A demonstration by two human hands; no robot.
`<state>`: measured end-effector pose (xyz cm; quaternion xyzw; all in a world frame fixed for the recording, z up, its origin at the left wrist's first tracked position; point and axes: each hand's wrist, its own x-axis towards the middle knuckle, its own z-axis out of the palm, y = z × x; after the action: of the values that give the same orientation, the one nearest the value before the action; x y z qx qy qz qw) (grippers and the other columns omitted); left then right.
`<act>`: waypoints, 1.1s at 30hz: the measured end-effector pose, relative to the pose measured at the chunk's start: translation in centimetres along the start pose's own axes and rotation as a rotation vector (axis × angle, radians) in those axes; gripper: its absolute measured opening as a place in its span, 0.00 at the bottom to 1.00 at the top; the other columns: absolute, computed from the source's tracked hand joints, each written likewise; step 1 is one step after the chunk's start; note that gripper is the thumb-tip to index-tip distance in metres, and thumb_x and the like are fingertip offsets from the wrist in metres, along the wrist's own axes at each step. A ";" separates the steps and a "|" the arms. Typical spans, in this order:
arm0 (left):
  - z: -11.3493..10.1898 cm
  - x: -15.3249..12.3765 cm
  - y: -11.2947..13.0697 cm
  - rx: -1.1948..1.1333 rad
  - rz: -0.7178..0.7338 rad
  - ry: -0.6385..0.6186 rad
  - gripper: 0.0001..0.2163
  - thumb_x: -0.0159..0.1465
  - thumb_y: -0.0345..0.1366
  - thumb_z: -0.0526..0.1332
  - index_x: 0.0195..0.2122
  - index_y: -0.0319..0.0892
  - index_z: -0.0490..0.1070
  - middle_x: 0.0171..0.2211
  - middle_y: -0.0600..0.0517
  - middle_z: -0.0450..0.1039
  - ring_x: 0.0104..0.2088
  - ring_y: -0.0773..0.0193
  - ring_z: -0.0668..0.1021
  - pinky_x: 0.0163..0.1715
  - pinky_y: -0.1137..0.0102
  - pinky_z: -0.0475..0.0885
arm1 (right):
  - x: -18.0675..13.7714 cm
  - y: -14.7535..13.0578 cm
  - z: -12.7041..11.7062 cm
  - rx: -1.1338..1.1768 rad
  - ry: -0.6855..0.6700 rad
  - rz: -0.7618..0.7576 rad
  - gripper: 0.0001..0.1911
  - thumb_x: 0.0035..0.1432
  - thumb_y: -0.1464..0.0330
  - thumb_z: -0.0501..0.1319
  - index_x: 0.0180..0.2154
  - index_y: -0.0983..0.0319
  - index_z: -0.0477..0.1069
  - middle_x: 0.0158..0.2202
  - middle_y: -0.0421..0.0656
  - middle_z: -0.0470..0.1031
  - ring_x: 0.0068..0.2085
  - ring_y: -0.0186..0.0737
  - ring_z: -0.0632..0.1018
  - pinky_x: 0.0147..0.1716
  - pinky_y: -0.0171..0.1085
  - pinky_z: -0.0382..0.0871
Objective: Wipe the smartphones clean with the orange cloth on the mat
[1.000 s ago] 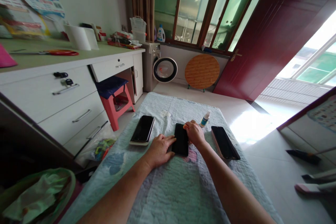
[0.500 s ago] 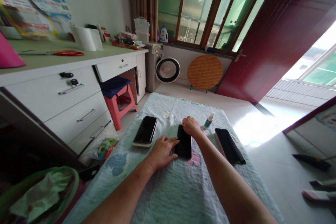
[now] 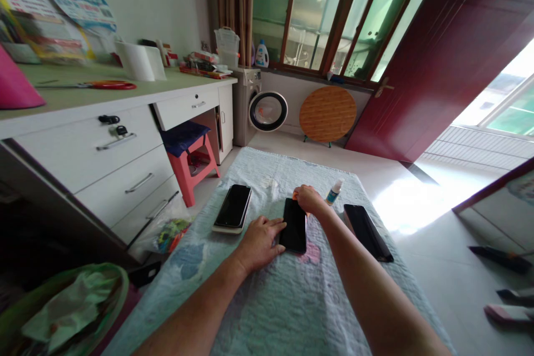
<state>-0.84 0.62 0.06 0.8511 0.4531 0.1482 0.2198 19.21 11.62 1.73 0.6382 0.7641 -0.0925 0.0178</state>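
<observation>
A black smartphone (image 3: 294, 228) lies face up on the cloth-covered table, between my two hands. My left hand (image 3: 261, 240) holds it in place, with fingertips on its left edge and the thumb by its lower left corner. At the phone's top right, my right hand (image 3: 311, 199) is closed over a small orange cloth (image 3: 295, 194), mostly hidden under the fingers. Left of my hands, another dark smartphone (image 3: 233, 206) rests on a pale box (image 3: 227, 229). A small spray bottle (image 3: 334, 192) stands just beyond my right wrist.
To the right lies a dark phone-like thing (image 3: 367, 232) in a case or on a box. The light blue quilted cloth (image 3: 267, 306) covers the table. A white desk (image 3: 120, 161) and a red stool (image 3: 194, 169) flank the left. A bin (image 3: 120, 289) sits at lower left.
My right hand has shifted slightly right, to the phone's upper right edge, and more of the orange cloth shows. My left hand keeps its place on the phone.
</observation>
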 end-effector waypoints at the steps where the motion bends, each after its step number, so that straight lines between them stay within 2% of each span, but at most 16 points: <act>1: 0.0 0.0 0.0 -0.002 0.002 0.003 0.27 0.57 0.42 0.64 0.59 0.47 0.66 0.61 0.54 0.65 0.52 0.53 0.70 0.55 0.61 0.63 | -0.1 0.5 -0.1 -0.003 -0.014 0.011 0.12 0.56 0.75 0.57 0.39 0.61 0.77 0.41 0.47 0.76 0.41 0.41 0.75 0.35 0.32 0.63; 5: 0.1 0.0 0.0 -0.005 0.009 0.007 0.27 0.57 0.41 0.64 0.59 0.48 0.66 0.61 0.54 0.66 0.51 0.53 0.70 0.54 0.61 0.64 | -0.3 2.0 -0.3 -0.010 -0.039 0.038 0.10 0.52 0.75 0.62 0.37 0.61 0.78 0.38 0.46 0.77 0.39 0.40 0.77 0.35 0.31 0.64; 8: 0.1 0.1 -0.1 0.001 0.016 0.007 0.27 0.57 0.41 0.64 0.59 0.47 0.66 0.61 0.53 0.65 0.51 0.53 0.70 0.53 0.61 0.64 | -0.2 2.1 -0.4 -0.005 -0.043 0.040 0.09 0.52 0.75 0.62 0.36 0.62 0.78 0.36 0.46 0.78 0.38 0.40 0.77 0.35 0.31 0.64; 12: 0.0 0.2 -0.1 0.011 0.008 0.000 0.27 0.57 0.41 0.64 0.59 0.47 0.67 0.61 0.53 0.65 0.51 0.52 0.70 0.54 0.60 0.63 | 0.3 0.9 -0.3 0.019 -0.037 0.037 0.09 0.54 0.75 0.59 0.35 0.62 0.78 0.32 0.46 0.78 0.34 0.39 0.78 0.32 0.32 0.64; 18: 0.2 0.1 -0.1 0.021 0.005 -0.002 0.27 0.57 0.41 0.64 0.58 0.47 0.67 0.61 0.53 0.65 0.50 0.52 0.70 0.53 0.59 0.64 | 1.1 -1.7 0.4 0.054 0.060 0.007 0.14 0.59 0.73 0.54 0.45 0.60 0.73 0.42 0.47 0.78 0.42 0.41 0.76 0.35 0.33 0.63; 22: 0.2 0.0 0.0 0.017 -0.003 0.011 0.27 0.57 0.42 0.65 0.59 0.48 0.67 0.61 0.53 0.65 0.51 0.52 0.70 0.53 0.59 0.64 | 1.3 -2.4 0.6 0.080 0.072 -0.015 0.12 0.58 0.73 0.54 0.40 0.60 0.75 0.41 0.46 0.78 0.43 0.41 0.76 0.38 0.32 0.62; 33: 0.3 0.0 0.2 -0.001 0.018 0.073 0.28 0.55 0.43 0.66 0.58 0.46 0.67 0.58 0.54 0.70 0.49 0.52 0.70 0.52 0.61 0.66 | -1.6 2.2 0.4 0.153 0.130 0.097 0.12 0.59 0.72 0.54 0.37 0.63 0.77 0.37 0.47 0.79 0.40 0.38 0.76 0.37 0.32 0.60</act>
<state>-0.55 0.39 -0.13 0.8491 0.4529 0.1817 0.2022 21.58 10.40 1.28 0.6784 0.7227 -0.1080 -0.0762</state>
